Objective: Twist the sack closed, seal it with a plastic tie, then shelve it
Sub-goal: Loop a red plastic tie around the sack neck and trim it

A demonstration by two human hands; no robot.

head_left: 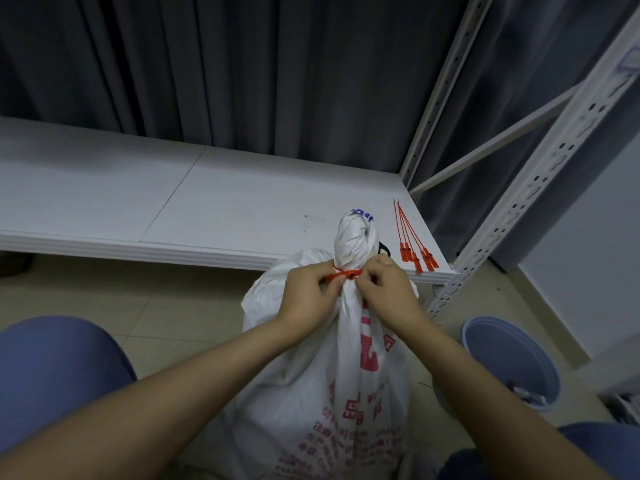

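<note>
Now red tie (346, 274) around sack (349, 358) neck, between pinching fingers (329, 289)

sack (349, 358) on floor before shelf (214, 202) | spare ties (414, 244) on shelf, right of sack | bucket (512, 358) right

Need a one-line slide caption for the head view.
Both hands cinch a red plastic tie around the twisted neck of a white sack; spare ties lie on the shelf.

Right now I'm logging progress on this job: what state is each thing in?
sack: upright on the floor, neck twisted shut
red tie: looped round the neck
left hand: pinching the tie's end
right hand: gripping at the neck
spare ties: lying loose on the shelf
blue bin: open, upright
</note>
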